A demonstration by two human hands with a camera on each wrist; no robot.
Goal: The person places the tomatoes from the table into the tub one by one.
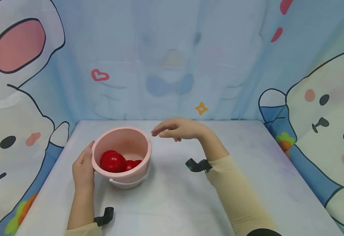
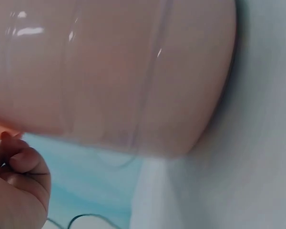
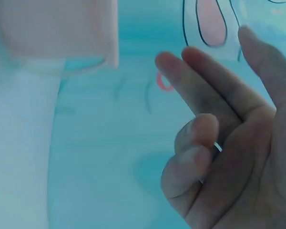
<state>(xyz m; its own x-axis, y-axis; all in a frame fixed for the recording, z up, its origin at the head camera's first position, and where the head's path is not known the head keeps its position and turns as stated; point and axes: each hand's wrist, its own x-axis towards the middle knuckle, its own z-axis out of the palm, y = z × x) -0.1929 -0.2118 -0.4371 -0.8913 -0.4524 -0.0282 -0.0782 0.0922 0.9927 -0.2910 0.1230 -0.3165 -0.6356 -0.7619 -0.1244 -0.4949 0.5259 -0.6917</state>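
Observation:
A pink bucket (image 1: 124, 175) stands on the left half of the table, its mouth facing up toward the head camera. Several shiny red balls (image 1: 113, 162) lie inside it, partly overlapping. My left hand (image 1: 83, 168) grips the bucket's rim on the left side; in the left wrist view its curled fingers meet the bucket wall (image 2: 109, 71) at the lower left. To the right of the rim, my right hand (image 1: 183, 128) hovers with nothing in it. Its thumb, index and middle fingers stretch out, while the other two bend toward the palm, as the right wrist view shows.
A white handle (image 1: 129, 183) hangs down the bucket's front. The pale table (image 1: 172, 209) ends at a blue cartoon-printed curtain (image 1: 172, 65) behind, with more printed cloth at both sides. Black camera mounts (image 1: 198, 165) sit at both wrists.

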